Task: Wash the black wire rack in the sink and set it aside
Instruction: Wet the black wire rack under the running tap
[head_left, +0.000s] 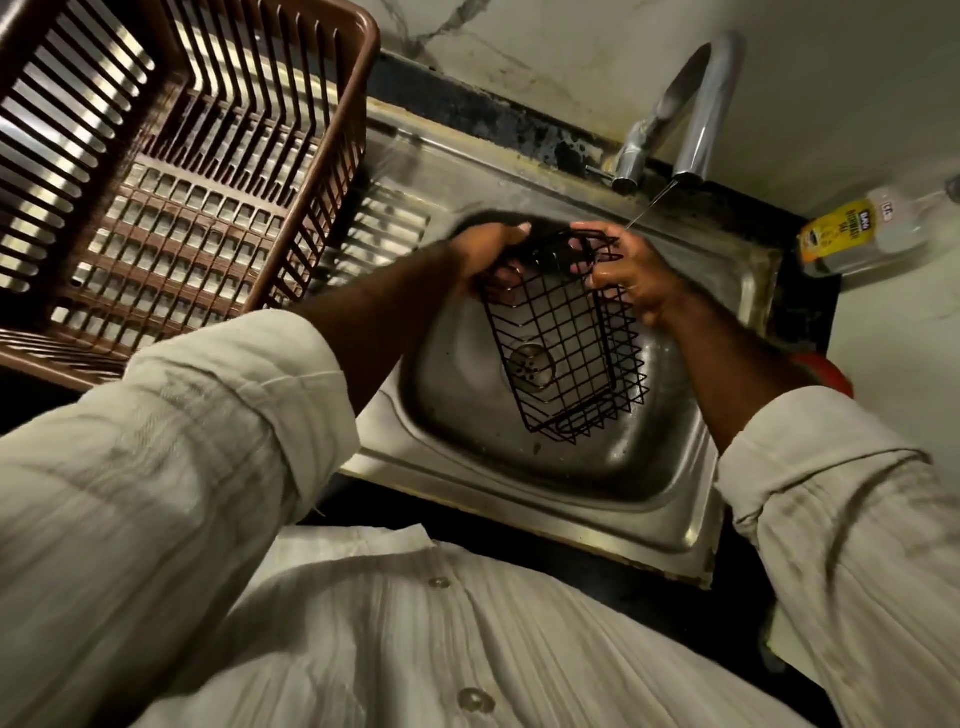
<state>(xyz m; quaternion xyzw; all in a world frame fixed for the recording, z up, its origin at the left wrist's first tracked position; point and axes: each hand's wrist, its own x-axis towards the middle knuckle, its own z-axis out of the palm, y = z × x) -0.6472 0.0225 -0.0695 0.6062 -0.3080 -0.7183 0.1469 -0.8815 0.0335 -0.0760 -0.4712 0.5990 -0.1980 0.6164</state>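
Both hands grip one end of the black wire rack: the left hand is curled over its rim and the right hand is wrapped round the side wires. The rest hangs tilted below them, over the sink bowl. A thin stream from the tap falls just beyond the right hand. Wet wire could slip from those fingers, I'd guess, and the free end would clatter into the bowl. The sleeves close behind the wrists may catch splashes.
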